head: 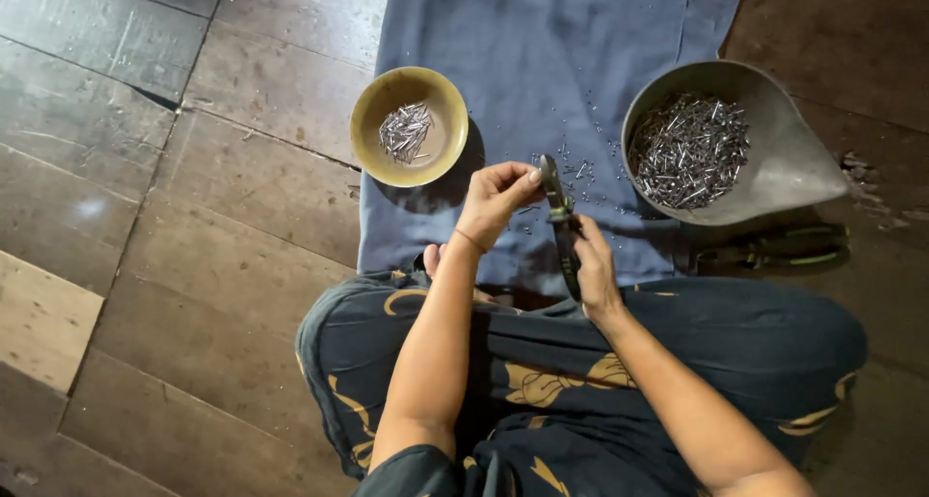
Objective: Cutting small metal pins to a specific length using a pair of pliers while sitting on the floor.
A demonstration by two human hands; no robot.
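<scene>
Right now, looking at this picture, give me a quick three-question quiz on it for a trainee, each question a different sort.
1. True or false: the yellow bowl holds more metal pins than the grey pan.
2. Which hand grips the pliers? A) left hand B) right hand C) neither
3. Fill in: both containers rest at least partly on a blue ____.

Key
1. False: the pan holds a far bigger heap.
2. B: the right hand wraps the handles, while the left hand pinches at the tool's tip.
3. Cloth, spread over the wooden floor.
</scene>
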